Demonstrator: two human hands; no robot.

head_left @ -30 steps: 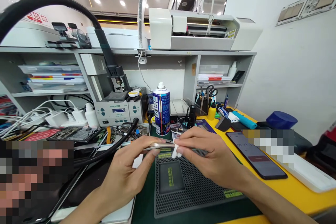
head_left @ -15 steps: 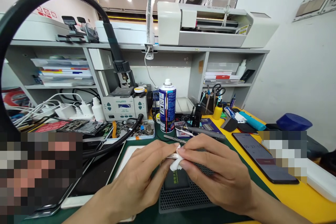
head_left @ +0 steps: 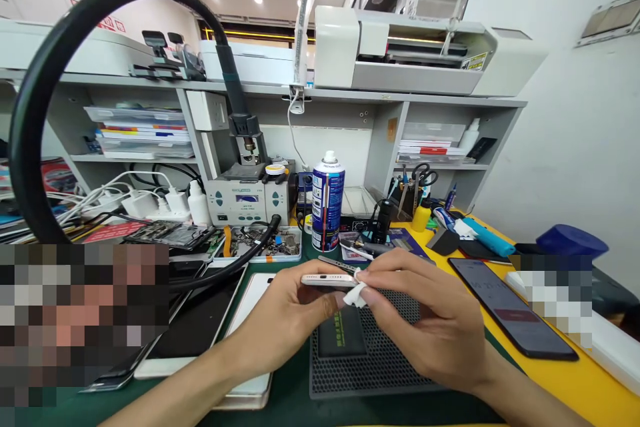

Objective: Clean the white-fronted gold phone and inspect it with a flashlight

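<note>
My left hand is closed around a smartphone, held edge-on so that its pale bottom edge with the charging port and speaker holes faces me. My right hand pinches a crumpled white tissue against the phone's right end. Most of the phone's flat faces cannot be seen from here. Both hands are above a dark honeycomb-patterned mat. Just behind the phone lies a slim metal tool, partly hidden by the hands.
A blue spray can stands behind the hands. Left are a white-backed phone, a parts tray and a grey rework station. A black phone lies on the yellow tabletop at right. A thick black hose arches at left.
My left hand has turned the phone so that its bottom edge now shows. The tissue in my right hand has shifted to the phone's right end. The whole view has swung slightly left.
</note>
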